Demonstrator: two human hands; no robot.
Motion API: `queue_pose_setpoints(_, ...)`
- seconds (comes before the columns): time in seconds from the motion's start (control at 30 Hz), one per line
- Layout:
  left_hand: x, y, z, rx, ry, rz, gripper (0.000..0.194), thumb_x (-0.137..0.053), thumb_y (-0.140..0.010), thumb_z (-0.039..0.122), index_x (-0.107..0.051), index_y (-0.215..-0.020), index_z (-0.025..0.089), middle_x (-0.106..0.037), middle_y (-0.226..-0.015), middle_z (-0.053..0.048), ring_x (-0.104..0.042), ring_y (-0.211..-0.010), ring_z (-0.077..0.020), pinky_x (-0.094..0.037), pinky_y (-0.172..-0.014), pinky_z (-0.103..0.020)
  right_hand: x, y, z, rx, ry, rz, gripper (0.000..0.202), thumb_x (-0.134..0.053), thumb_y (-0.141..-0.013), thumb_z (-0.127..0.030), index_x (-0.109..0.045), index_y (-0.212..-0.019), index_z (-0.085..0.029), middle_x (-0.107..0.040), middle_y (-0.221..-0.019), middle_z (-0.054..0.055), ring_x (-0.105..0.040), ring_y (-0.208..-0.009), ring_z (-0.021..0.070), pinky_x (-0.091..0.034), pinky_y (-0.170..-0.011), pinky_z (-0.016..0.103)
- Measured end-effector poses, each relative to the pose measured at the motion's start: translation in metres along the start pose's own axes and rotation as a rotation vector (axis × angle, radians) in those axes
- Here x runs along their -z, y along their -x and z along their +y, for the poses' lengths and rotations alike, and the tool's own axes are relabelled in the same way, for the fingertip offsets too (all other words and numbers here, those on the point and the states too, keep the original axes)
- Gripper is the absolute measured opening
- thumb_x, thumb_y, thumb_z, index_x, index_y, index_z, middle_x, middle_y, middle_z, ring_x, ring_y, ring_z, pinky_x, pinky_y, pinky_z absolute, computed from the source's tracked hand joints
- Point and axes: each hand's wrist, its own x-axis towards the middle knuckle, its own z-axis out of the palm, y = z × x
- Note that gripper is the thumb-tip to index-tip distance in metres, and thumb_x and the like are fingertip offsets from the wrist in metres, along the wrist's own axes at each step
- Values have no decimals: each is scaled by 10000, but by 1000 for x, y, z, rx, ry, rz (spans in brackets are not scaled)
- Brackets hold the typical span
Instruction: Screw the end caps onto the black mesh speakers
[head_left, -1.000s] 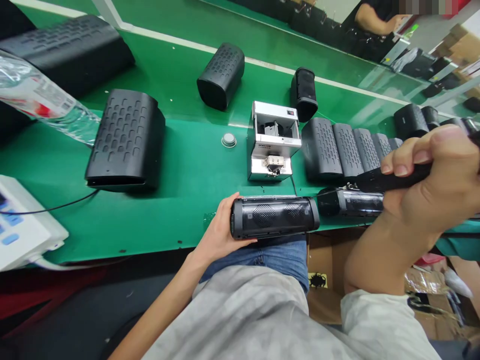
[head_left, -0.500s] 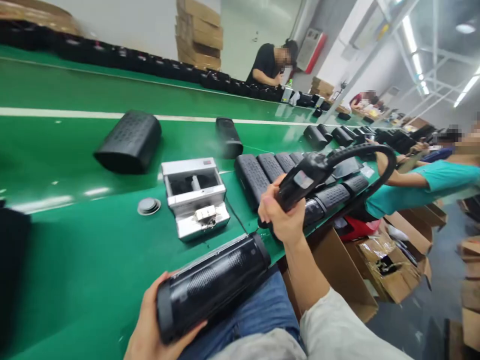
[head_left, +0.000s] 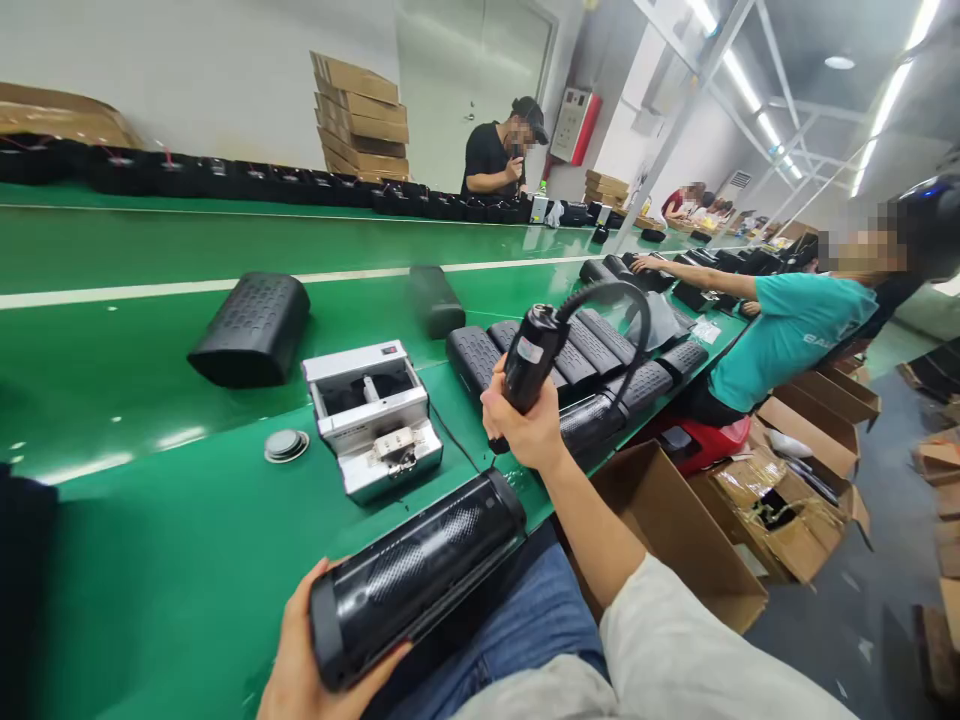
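Note:
My left hand (head_left: 300, 665) grips the near end of a long black cylindrical speaker body (head_left: 416, 572) that rests at the green table's front edge over my lap. My right hand (head_left: 525, 425) holds a black electric screwdriver (head_left: 531, 360) upright above the table, its cable looping to the right. A silver screw feeder box (head_left: 373, 418) stands just behind the speaker, to the left of the screwdriver.
A row of black ribbed speaker covers (head_left: 570, 355) lies right of the feeder, and one larger cover (head_left: 251, 328) lies at left. A small round metal disc (head_left: 285, 444) sits on the green belt (head_left: 150, 540). A person in a teal shirt (head_left: 787, 330) works at right; open cartons (head_left: 787, 500) stand below.
The view has swung up and right from the table to the line. My right hand has tilted the screwdriver more upright. The left hand keeps its hold on the speaker.

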Motion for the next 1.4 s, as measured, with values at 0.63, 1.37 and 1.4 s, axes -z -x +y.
queue_pose_setpoints(0.63,-22,11,28,-160,90,-24,1390,-1076,-781,432,-159,-1818,315,-478,-1724,-226,-546,-1630,-460,-481,-1362,-709,-106,-32,-19,452,23,52,381,-855,-986,-455,-531,-1120,-304,-481,-659,-97,-449,-454,116,-433,-472,335)
queue_pose_setpoints(1.37,-25,9,26,-231,93,-18,1486,-1018,-843,582,13,-1877,306,-449,-1776,-253,-497,-1665,-470,-464,-1365,-715,-105,-50,14,398,68,-3,390,-812,-1013,-381,-480,-1201,-298,-452,-725,-98,-406,-475,98,-346,-470,308)
queue_pose_setpoints(1.4,-25,8,27,-232,97,-15,1492,-1020,-839,581,15,-1878,307,-455,-1771,-254,-501,-1659,-472,-467,-1361,-718,-104,-51,17,405,53,1,389,-815,-1002,-377,-485,-1192,-293,-433,-702,-110,-393,-456,91,-330,-450,294)
